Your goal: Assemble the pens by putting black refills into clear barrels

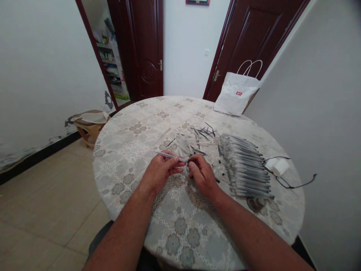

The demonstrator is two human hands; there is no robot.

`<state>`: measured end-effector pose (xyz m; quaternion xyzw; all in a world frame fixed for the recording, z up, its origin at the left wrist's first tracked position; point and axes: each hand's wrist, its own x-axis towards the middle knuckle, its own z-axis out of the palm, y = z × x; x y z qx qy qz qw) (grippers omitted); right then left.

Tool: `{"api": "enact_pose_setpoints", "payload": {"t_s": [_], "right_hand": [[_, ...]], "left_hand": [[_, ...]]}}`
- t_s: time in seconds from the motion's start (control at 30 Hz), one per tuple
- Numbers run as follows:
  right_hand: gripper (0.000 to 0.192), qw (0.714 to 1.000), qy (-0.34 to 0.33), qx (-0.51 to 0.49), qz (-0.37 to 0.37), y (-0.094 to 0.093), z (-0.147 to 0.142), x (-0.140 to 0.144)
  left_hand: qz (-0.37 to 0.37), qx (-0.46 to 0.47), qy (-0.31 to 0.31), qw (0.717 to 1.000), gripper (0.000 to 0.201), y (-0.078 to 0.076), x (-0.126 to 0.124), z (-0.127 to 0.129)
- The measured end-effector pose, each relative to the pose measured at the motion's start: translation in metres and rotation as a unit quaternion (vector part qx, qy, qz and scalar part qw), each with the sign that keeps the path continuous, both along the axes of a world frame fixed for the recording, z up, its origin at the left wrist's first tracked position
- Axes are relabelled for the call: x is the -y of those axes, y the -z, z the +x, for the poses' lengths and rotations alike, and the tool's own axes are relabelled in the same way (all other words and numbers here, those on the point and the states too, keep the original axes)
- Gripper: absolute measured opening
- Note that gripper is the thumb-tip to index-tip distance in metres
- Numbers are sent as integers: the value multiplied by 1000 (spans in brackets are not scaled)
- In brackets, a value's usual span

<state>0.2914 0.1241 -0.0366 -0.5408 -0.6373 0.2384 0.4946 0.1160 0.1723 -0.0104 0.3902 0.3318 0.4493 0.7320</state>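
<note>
A slim pen (168, 154) with a pale grey barrel lies across the fingers of my left hand (158, 171), which is closed around it. Its thin tip points left. At the pen's other end, the thumb and fingers of my right hand (204, 178) pinch together; a small dark bit shows there, too small to name. Just beyond both hands lie clear plastic tubes (182, 143) and thin dark sticks like pen refills (203, 132), loosely scattered. Several small black pieces (223, 174) are by my right hand.
A large stack of similar grey pens (248, 165) lies on the right of the round table (121, 150). Beside it are eyeglasses (293, 187), a white folded tissue-like item (278, 166) and a round object (256, 204). A white paper bag (237, 92) stands at the back right.
</note>
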Motion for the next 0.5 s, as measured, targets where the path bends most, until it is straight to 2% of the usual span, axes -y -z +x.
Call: {"api": "enact_pose_setpoints", "payload": {"t_s": [0.27,0.5], "right_hand": [[16,999,0,43,0,-3,0,1],[22,999,3,53,8,-7,-2,1]], "left_hand": [[2,3,9,1000,34,1,0,-1],[-1,-6,19,1000,35,-3,0,1]]}}
